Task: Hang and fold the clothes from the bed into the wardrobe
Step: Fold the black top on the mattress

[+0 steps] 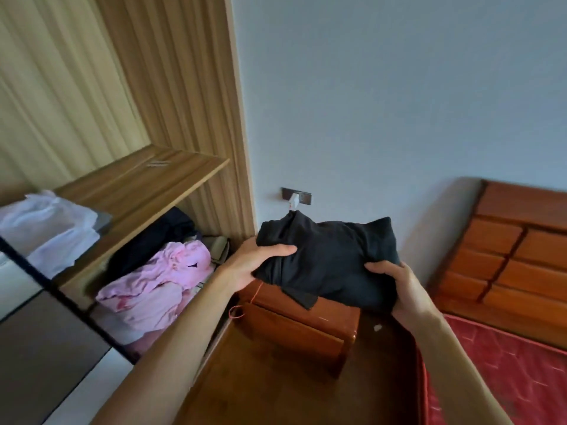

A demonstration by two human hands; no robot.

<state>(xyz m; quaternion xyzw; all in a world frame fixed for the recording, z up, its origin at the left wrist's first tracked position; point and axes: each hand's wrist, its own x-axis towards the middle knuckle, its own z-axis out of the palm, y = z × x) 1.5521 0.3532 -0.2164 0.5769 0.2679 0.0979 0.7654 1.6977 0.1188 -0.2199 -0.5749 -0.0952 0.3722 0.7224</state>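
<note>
Both hands were clamped on a folded black garment (331,256), the left hand (254,265) gripping its left edge with the thumb on top, the right hand (399,286) pinching its lower right corner. They held the bundle in the air above a wooden nightstand (306,326), beside the open wardrobe (190,87). Inside the wardrobe a pink garment (159,283) lay crumpled on the lower level next to dark clothes (156,237), and white clothes (49,228) sat on the shelf (144,185) above. A red mattress (503,372) showed at lower right, in front of a wooden headboard (515,250).
</note>
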